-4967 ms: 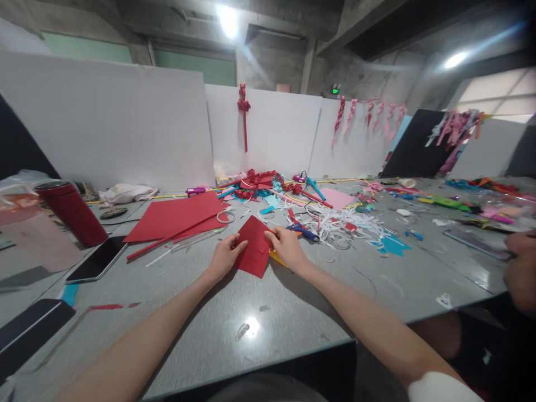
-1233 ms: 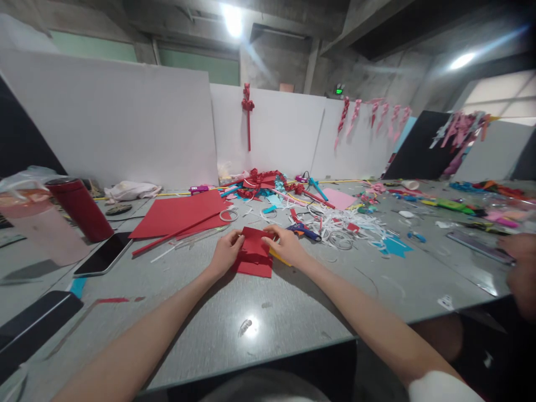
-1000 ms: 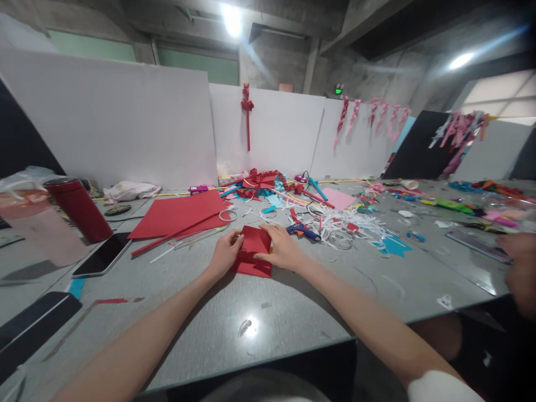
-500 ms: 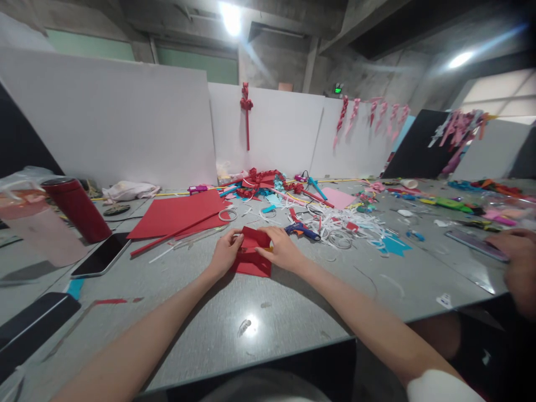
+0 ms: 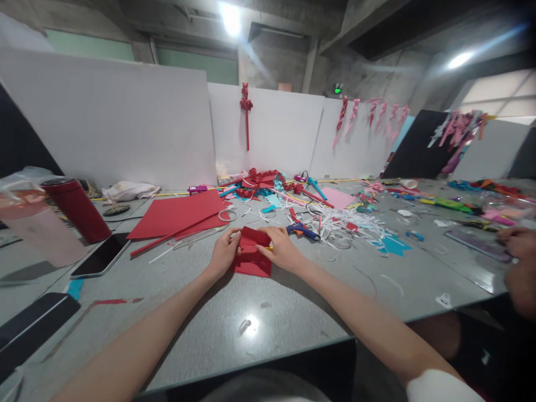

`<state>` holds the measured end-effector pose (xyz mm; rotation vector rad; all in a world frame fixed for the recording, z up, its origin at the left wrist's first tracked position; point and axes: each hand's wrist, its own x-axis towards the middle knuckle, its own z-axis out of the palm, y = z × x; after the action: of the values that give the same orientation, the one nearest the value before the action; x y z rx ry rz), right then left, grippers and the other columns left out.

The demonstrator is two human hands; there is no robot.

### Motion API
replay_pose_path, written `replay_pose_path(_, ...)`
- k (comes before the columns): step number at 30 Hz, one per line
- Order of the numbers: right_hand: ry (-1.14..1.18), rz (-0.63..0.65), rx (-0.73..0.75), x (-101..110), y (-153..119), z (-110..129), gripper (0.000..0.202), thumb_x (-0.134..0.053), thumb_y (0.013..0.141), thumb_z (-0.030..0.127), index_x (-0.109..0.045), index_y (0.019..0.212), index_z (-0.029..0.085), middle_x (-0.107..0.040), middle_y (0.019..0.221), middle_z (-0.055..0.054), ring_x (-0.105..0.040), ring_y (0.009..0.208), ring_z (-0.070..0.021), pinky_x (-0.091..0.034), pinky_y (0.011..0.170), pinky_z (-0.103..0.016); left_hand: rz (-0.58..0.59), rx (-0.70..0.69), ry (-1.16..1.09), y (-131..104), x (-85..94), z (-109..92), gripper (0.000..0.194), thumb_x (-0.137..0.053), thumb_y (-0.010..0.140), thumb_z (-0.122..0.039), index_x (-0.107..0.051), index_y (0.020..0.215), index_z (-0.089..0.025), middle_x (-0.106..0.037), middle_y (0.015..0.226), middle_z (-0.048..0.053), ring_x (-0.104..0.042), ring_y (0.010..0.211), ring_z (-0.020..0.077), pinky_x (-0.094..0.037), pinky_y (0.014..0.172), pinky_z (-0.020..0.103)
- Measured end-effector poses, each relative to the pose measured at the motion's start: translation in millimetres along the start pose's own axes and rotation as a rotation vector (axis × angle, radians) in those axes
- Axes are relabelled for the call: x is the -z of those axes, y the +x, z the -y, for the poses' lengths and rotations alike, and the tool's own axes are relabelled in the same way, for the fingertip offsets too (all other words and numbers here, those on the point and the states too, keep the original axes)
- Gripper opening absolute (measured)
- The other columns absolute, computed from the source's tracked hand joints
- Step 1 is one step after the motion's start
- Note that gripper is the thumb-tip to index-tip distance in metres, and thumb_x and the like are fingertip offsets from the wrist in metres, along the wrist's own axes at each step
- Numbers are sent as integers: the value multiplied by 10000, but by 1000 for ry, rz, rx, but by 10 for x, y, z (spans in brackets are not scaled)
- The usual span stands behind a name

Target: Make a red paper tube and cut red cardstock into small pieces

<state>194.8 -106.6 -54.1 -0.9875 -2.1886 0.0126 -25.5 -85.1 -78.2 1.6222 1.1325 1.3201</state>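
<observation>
Between my two hands lies a small folded piece of red paper (image 5: 253,268) on the grey table, its far part tilted up with a crease across it. My left hand (image 5: 224,252) pinches the paper's left edge with thumb and fingers. On the other side, my right hand (image 5: 283,250) grips the right edge, its thumb over the fold. A thin yellow tip (image 5: 270,248) shows by the right thumb; its other end is hidden. Beyond the right hand lies a blue glue gun (image 5: 307,231).
A large red sheet (image 5: 180,212) with a thin red stick (image 5: 167,241) lies at left, near a phone (image 5: 103,255), a red flask (image 5: 77,209) and a jug (image 5: 39,223). White paper strips (image 5: 339,220) heap up ahead. Another person's hand (image 5: 519,243) rests at far right.
The fingers have shifted slightly on the red paper, and the left hand has moved a little left. The other person's hand at right has drawn back slightly from the phone there.
</observation>
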Motion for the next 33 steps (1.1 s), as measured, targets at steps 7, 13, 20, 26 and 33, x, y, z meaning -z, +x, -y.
replay_pose_path(7, -4, -9, -26, -2, 5, -5, 392, -635, 1012, 366, -583, 1367, 209, -693, 1316, -137, -608, 1258, -288, -373, 1066, -451, -154, 9, 64, 23, 44, 33, 340, -502, 981, -508, -603, 1120, -215, -471, 542, -85, -455, 464, 138, -382, 506, 244)
replay_pose_path(13, -1, -1, -43, 17, 0, 37, 394, -630, 1014, 357, -575, 1377, 215, -689, 1317, -131, -604, 1262, -286, -372, 1065, -451, -237, -18, 114, 67, 81, -7, 229, -452, 1007, -397, -494, 1160, -231, -469, 627, -73, -448, 530, 148, -336, 529, 257)
replay_pose_path(20, -12, -9, -31, -7, -5, 6, 391, -650, 1005, 341, -581, 1363, 200, -691, 1309, -132, -605, 1260, -284, -373, 1057, -450, -191, -65, 161, 69, 84, 63, 349, -456, 933, -220, -504, 1279, -225, -547, 723, -30, -521, 625, 169, -407, 612, 281)
replay_pose_path(26, 33, -3, -59, 3, 7, 25, 376, -668, 994, 310, -587, 1345, 203, -696, 1306, -125, -616, 1250, -279, -388, 1054, -453, 9, -157, 4, 43, 54, 9, 436, -566, 754, -133, -653, 1174, -213, -674, 1198, 97, -631, 1070, 237, -525, 907, 377)
replay_pose_path(33, 223, 11, -140, -17, 30, -3, 307, -674, 975, 260, -633, 1276, 216, -735, 1246, -92, -681, 1146, -255, -456, 1014, -429, 181, -58, -277, -67, -10, -166, 412, -618, 942, -398, -567, 1314, -231, -673, 1200, 82, -690, 991, 210, -572, 880, 357)
